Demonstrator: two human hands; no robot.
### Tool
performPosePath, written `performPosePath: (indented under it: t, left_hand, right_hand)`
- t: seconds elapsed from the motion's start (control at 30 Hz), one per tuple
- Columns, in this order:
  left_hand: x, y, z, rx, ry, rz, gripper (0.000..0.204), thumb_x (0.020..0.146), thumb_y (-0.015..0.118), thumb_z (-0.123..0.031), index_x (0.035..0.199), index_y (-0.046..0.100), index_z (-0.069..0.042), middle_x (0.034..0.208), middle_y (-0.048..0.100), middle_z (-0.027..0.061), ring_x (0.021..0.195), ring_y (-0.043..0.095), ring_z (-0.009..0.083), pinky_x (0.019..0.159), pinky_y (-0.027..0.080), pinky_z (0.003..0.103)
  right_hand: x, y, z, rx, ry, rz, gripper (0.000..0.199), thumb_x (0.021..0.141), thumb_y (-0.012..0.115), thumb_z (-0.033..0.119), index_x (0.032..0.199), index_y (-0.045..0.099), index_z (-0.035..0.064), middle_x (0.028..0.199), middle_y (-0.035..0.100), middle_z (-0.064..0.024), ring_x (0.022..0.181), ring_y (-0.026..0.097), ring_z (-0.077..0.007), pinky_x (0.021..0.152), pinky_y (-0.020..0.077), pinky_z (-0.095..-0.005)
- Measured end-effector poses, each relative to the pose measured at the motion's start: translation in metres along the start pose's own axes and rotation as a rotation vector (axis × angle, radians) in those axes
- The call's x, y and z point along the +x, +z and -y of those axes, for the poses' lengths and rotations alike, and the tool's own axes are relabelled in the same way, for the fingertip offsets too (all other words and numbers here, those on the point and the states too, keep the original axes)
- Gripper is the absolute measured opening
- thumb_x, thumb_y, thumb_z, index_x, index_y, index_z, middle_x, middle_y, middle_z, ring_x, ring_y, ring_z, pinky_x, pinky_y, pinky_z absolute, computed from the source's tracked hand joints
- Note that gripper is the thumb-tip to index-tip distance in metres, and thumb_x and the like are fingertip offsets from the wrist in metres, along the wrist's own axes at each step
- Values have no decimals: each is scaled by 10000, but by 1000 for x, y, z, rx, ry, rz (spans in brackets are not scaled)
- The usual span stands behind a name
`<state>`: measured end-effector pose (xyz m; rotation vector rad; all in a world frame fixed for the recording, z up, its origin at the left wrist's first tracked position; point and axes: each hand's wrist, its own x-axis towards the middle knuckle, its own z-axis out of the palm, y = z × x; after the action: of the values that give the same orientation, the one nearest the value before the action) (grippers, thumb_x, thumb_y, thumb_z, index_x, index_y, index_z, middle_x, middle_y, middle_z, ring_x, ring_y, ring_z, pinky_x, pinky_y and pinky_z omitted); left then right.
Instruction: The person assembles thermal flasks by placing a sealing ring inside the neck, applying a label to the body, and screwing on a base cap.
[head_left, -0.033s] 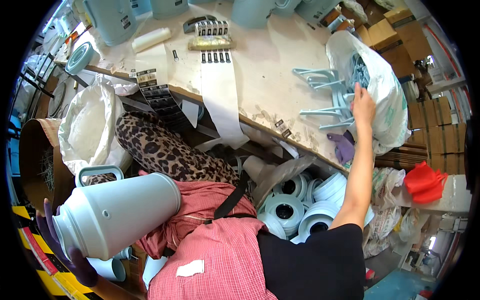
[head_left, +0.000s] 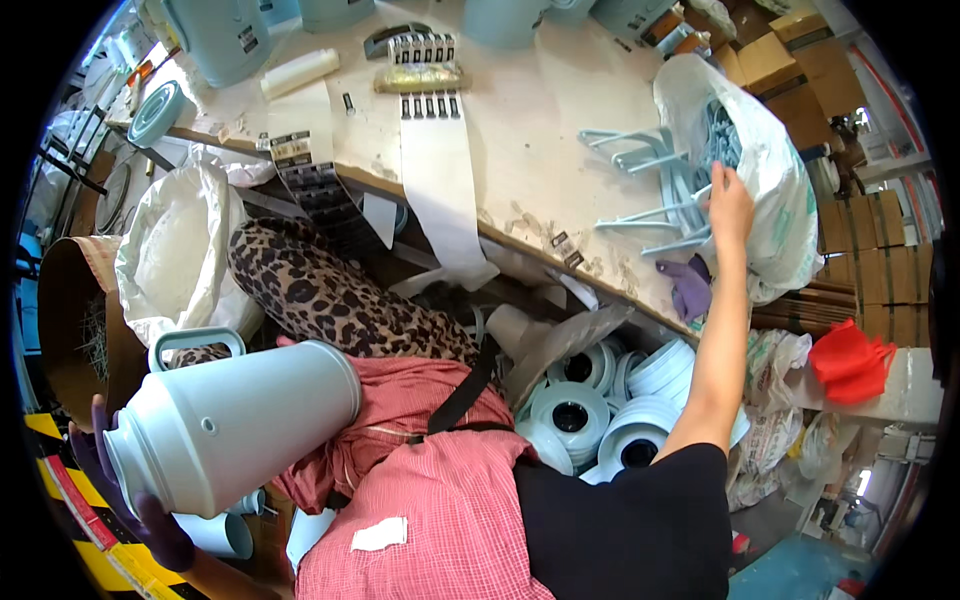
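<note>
- Left hand (head_left: 158, 530): gloved fingers grasp light-blue jug (head_left: 240, 430), sideways against red cloth (head_left: 410, 385).
- Right hand (head_left: 733, 205): at plastic bag (head_left: 785, 190), beside light-blue handles (head_left: 682, 190); I can't tell its grasp.
- I'd keep jug braced while reaching.

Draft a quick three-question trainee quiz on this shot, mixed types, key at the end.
1. True or false: the right hand is bare.
2. Multiple choice: what does the left hand hold by one end?
A) a cardboard box
B) a pale blue jug
C) a red bag
3. Fill in the blank: on the table, near its edge and close to the pale blue handles, lies a purple ____.

Key:
1. True; its skin shows, with no glove on it.
2. B; the jug lies on its side.
3. Glove.
</note>
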<state>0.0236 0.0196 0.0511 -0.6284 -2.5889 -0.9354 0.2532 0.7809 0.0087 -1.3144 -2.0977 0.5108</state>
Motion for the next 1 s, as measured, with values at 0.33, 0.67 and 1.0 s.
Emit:
performPosePath:
  t: [0.33, 0.67, 1.0]
  left_hand:
    - [-37, -5, 17, -145, -172, -228, 690, 1004, 386, -533, 1481, 447, -38, 1529, 449, 220, 1397, 454, 368, 1123, 407, 515]
    - [-26, 16, -16, -263, -123, -366, 680, 1010, 394, -487, 1502, 374, -18, 1500, 463, 252, 1364, 479, 398, 1107, 417, 531]
    - [-47, 34, -67, -238, 263, -178, 753, 909, 597, -494, 1508, 336, -119, 1284, 574, 178, 1218, 560, 409, 1104, 385, 582]
  right_hand:
    - [-57, 91, 21, 725, -109, -377, 303, 1003, 607, 48, 1307, 596, 47, 873, 561, -7, 633, 552, -77, 582, 456, -240]
    - [-59, 61, 1, -266, -624, -324, 395, 983, 572, 21, 1338, 667, 167, 1059, 581, -117, 873, 635, -279, 737, 510, -376]
    - [-113, 115, 147, 620, -924, -446, 115, 978, 630, -11, 1087, 622, 24, 958, 580, -85, 802, 551, -191, 677, 488, -307]
